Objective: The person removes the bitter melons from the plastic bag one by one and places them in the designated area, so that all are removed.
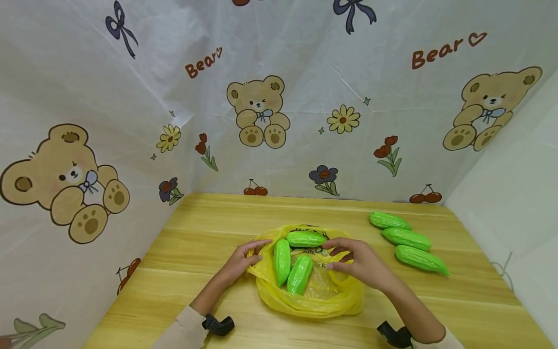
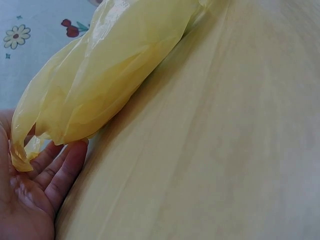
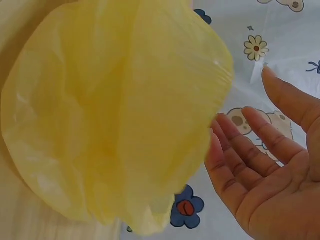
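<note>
In the head view, a yellow plastic bag [image 1: 301, 309] sits, mouth spread wide, on a wood-grained bench [image 1: 196, 223] in the lower middle of the frame. Three bright green gourds lie inside it: an upper gourd [image 1: 306, 238] set crosswise along the far side, a left gourd [image 1: 282, 262] standing lengthwise near the left wall, and a lower gourd [image 1: 299, 275] slanting just beside that one. The left hand [image 1: 240, 264] is at the bag's left rim, its fingers and thumb grasping the thin plastic. The right hand [image 1: 364, 264] hovers over the bag's right side, fingers released and slightly bent, thumb apart, holding nothing; its fingertips come near the right end of the upper gourd.

Right of centre in the frame, three more gourds [image 1: 406, 239] rest on the bench in a slanting row, close beside one another. A pale cloth [image 1: 305, 58] printed with bears and flowers rises behind. A black device [image 1: 219, 325] shows at the left wrist, another [image 1: 394, 334] at the right.
</note>
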The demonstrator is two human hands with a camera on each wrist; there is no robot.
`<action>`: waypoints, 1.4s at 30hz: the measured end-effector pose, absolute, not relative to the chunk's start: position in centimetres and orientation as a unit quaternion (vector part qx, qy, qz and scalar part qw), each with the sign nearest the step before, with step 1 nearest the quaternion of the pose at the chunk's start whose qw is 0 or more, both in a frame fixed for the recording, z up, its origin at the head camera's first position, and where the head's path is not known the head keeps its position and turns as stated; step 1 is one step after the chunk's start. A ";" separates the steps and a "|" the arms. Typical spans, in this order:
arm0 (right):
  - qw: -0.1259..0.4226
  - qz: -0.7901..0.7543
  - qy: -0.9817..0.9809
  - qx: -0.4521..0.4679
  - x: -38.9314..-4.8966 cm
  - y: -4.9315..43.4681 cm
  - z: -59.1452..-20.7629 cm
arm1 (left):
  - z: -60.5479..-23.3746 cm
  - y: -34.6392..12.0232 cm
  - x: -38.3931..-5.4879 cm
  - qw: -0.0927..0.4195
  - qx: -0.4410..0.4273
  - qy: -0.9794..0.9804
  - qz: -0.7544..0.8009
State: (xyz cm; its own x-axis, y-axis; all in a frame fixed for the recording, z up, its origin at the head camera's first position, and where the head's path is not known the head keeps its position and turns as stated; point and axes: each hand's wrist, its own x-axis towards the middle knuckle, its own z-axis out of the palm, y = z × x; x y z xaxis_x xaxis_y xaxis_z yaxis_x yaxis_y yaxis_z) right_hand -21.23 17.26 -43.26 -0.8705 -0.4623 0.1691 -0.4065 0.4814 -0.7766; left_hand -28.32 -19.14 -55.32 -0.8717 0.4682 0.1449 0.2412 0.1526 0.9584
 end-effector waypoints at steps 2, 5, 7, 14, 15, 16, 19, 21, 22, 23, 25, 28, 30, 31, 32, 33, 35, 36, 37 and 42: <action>0.041 -0.447 0.857 -0.252 -21.5 16.8 -43.7 | -55.4 -19.2 -28.3 0.093 0.236 0.753 0.608; 0.054 -0.456 0.851 -0.254 -21.9 16.2 -44.3 | -55.4 -19.2 -28.3 0.091 0.236 0.754 0.606; 0.061 -0.460 0.848 -0.258 -22.1 15.8 -44.7 | -55.4 -19.2 -28.3 0.089 0.235 0.755 0.605; 0.078 -0.466 0.840 -0.267 -23.1 15.0 -45.7 | -55.3 -19.1 -28.4 0.083 0.237 0.757 0.603; 0.080 -0.467 0.839 -0.267 -23.2 14.9 -45.9 | -55.3 -19.1 -28.4 0.083 0.238 0.757 0.603; 0.082 -0.468 0.839 -0.266 -23.3 14.9 -46.0 | -55.3 -19.1 -28.4 0.084 0.238 0.757 0.603; 0.089 -0.469 0.838 -0.263 -23.5 14.7 -46.5 | -55.3 -19.1 -28.4 0.085 0.238 0.757 0.603; 0.092 -0.471 0.837 -0.265 -23.7 14.5 -46.8 | -55.3 -19.1 -28.4 0.084 0.237 0.758 0.602; 0.094 -0.472 0.835 -0.267 -23.8 14.5 -46.9 | -55.3 -19.1 -28.4 0.084 0.237 0.759 0.601; 0.095 -0.474 0.833 -0.270 -23.9 14.4 -47.0 | -55.3 -19.1 -28.4 0.084 0.237 0.759 0.601; 0.099 -0.478 0.828 -0.275 -24.0 14.4 -47.1 | -55.3 -19.1 -28.4 0.084 0.238 0.759 0.600; 0.105 -0.480 0.824 -0.283 -24.1 14.3 -47.4 | -55.2 -19.1 -28.4 0.085 0.239 0.757 0.602; 0.108 -0.481 0.822 -0.284 -24.3 14.3 -47.5 | -55.1 -19.0 -28.5 0.084 0.238 0.758 0.602; 0.110 -0.482 0.822 -0.283 -24.4 14.3 -47.6 | -55.1 -19.0 -28.5 0.083 0.237 0.759 0.601; 0.112 -0.481 0.822 -0.282 -24.4 14.2 -47.7 | -55.1 -19.0 -28.5 0.082 0.237 0.759 0.600; 0.112 -0.480 0.824 -0.281 -24.5 14.2 -47.8 | -55.1 -19.0 -28.5 0.080 0.237 0.761 0.598; 0.114 -0.477 0.826 -0.277 -24.7 14.2 -48.0 | -55.1 -19.0 -28.4 0.078 0.235 0.765 0.594; 0.114 -0.475 0.827 -0.277 -24.8 14.2 -48.1 | -55.1 -19.0 -28.4 0.078 0.235 0.766 0.593; 0.115 -0.472 0.830 -0.275 -24.9 14.1 -48.1 | -55.1 -19.0 -28.4 0.079 0.233 0.767 0.593; 0.120 -0.460 0.836 -0.273 -25.3 13.9 -48.6 | -55.2 -19.0 -28.3 0.084 0.231 0.765 0.596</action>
